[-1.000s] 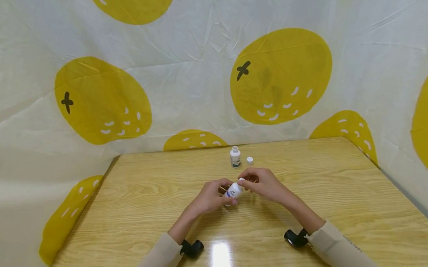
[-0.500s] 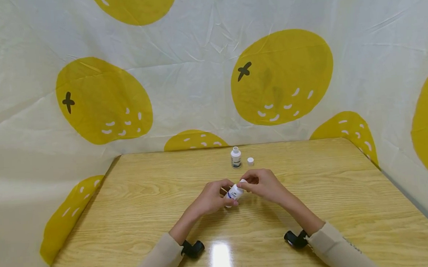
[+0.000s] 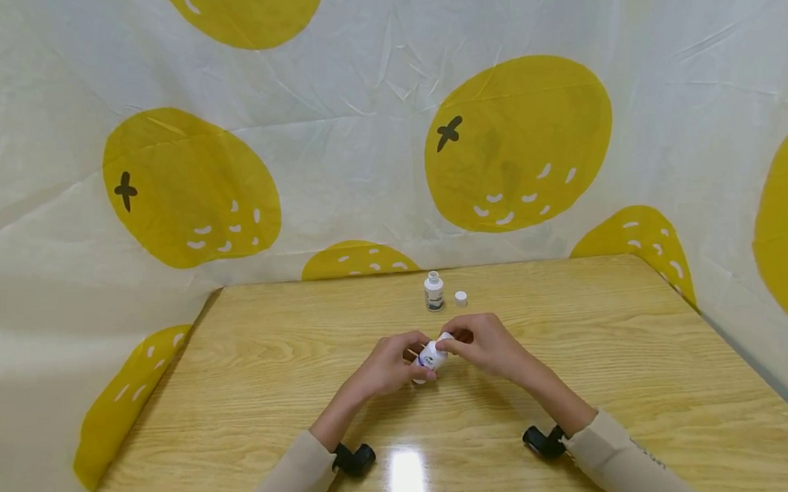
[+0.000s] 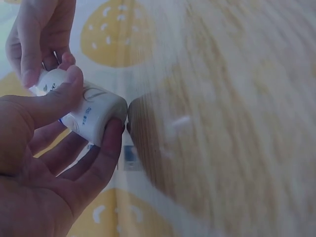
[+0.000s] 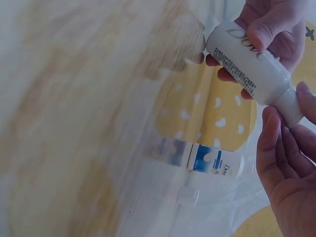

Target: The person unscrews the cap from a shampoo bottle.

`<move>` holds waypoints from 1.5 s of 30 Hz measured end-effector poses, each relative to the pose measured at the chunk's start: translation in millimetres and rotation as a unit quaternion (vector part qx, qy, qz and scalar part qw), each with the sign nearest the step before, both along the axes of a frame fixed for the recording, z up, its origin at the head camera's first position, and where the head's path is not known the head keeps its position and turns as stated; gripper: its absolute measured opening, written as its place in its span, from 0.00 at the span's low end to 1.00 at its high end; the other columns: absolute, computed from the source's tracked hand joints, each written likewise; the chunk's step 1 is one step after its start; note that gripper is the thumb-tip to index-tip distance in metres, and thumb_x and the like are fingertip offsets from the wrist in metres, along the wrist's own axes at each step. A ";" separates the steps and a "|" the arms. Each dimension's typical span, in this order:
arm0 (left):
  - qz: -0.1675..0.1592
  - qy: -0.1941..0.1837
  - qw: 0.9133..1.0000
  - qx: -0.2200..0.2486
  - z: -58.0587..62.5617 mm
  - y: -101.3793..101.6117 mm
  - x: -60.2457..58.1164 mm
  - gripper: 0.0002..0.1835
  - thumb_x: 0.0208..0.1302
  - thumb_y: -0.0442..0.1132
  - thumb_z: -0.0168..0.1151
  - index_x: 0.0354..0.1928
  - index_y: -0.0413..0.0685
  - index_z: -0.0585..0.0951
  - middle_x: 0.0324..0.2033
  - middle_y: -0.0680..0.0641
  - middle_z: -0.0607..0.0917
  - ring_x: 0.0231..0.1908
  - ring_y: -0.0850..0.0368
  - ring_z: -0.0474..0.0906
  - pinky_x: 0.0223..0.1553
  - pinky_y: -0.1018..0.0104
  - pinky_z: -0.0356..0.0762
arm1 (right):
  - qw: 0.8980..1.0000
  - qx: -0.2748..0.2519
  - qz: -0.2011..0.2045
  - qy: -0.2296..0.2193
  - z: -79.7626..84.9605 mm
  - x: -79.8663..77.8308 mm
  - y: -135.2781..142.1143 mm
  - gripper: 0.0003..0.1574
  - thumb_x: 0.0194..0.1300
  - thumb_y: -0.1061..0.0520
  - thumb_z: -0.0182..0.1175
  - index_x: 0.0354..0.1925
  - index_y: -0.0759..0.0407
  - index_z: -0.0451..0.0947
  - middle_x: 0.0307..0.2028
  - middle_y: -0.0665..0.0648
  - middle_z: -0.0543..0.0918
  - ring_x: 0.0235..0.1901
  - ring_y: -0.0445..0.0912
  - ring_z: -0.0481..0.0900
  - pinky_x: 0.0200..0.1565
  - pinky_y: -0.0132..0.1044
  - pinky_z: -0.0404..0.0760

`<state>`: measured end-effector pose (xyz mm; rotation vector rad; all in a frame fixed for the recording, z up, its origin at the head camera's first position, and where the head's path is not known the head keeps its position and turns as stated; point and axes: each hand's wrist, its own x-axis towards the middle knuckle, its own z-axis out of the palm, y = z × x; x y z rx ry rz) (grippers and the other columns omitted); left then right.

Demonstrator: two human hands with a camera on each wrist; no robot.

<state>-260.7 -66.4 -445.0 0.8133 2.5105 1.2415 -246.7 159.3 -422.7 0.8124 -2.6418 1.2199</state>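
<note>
1. Head view: left hand (image 3: pixel 392 363) grips the body of the held bottle (image 3: pixel 432 355), tilted, on the person's side of the standing bottle (image 3: pixel 433 292). Right hand (image 3: pixel 486 341) pinches the held cap (image 3: pixel 445 336). Standing bottle is uncapped on the worktop (image 3: pixel 292 340); loose cap (image 3: pixel 461 299) just to its right.
2. Head view vs a second ago: near match. Standing bottle and loose cap unmoved; right fingers look slightly shifted at the held cap.
3. Left wrist view: left thumb and fingers wrap the held bottle; can't tell if its base touches the worktop.
4. Right wrist view: held cap sits on the neck, between right thumb and fingers. Step looks like turning the cap; loosening or tightening, can't tell. Next move probably calls for a firm left grip while the right fingers twist.
</note>
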 end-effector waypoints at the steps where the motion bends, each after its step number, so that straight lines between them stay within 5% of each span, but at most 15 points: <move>1: -0.002 0.001 1.000 0.000 -0.5 -0.3 -0.1 0.19 0.61 0.38 0.76 0.53 0.50 0.84 0.46 0.48 0.89 0.46 0.56 0.86 0.42 0.69 0.82 | 1.000 -0.001 0.005 0.005 -0.1 0.1 0.2 0.09 0.66 0.55 0.71 0.40 0.59 0.88 0.31 0.50 0.89 0.30 0.36 0.81 0.35 0.31 0.82; 8: -0.009 0.002 1.000 0.004 -1.3 -2.1 -0.8 0.18 0.62 0.37 0.75 0.54 0.50 0.84 0.47 0.48 0.89 0.48 0.55 0.86 0.45 0.66 0.83 | 0.999 -0.006 0.030 0.016 1.4 1.5 0.9 0.12 0.66 0.57 0.71 0.44 0.65 0.88 0.34 0.54 0.90 0.33 0.38 0.84 0.37 0.32 0.84; 15: 0.009 -0.007 1.000 -0.007 -0.6 -1.5 0.9 0.21 0.59 0.39 0.78 0.54 0.50 0.84 0.46 0.46 0.89 0.43 0.56 0.86 0.40 0.67 0.83 | 1.000 0.006 0.005 -0.024 4.9 3.0 1.4 0.19 0.67 0.53 0.71 0.49 0.66 0.86 0.35 0.53 0.89 0.33 0.39 0.82 0.38 0.32 0.83; 20: 0.021 -0.011 1.000 -0.011 -0.1 -1.0 2.4 0.22 0.57 0.40 0.79 0.54 0.50 0.84 0.45 0.45 0.89 0.42 0.56 0.86 0.37 0.68 0.83 | 0.998 0.009 -0.027 -0.059 4.4 1.8 2.5 0.15 0.70 0.49 0.68 0.44 0.59 0.86 0.33 0.54 0.88 0.31 0.40 0.81 0.35 0.31 0.81; 26: 0.022 -0.015 1.000 -0.003 0.6 -0.3 3.2 0.22 0.57 0.39 0.79 0.54 0.50 0.85 0.45 0.45 0.89 0.42 0.54 0.86 0.35 0.68 0.83 | 0.997 -0.003 -0.019 -0.081 3.4 0.6 4.7 0.12 0.71 0.50 0.67 0.41 0.58 0.86 0.34 0.60 0.89 0.29 0.44 0.82 0.32 0.32 0.80; 39: 0.011 -0.016 1.000 -0.001 1.2 -0.9 1.9 0.22 0.59 0.37 0.77 0.56 0.48 0.84 0.47 0.44 0.89 0.43 0.53 0.86 0.36 0.68 0.83 | 0.999 0.004 0.004 -0.043 5.0 -0.4 6.8 0.11 0.69 0.57 0.68 0.49 0.60 0.86 0.38 0.53 0.89 0.38 0.41 0.84 0.42 0.39 0.85; 45: 0.012 -0.006 1.000 -0.003 0.1 -0.6 1.3 0.22 0.59 0.38 0.78 0.55 0.49 0.84 0.45 0.45 0.89 0.42 0.54 0.86 0.38 0.68 0.83 | 0.999 -0.002 -0.014 -0.047 5.7 1.7 7.1 0.16 0.70 0.52 0.68 0.51 0.58 0.84 0.37 0.51 0.88 0.37 0.41 0.83 0.42 0.35 0.83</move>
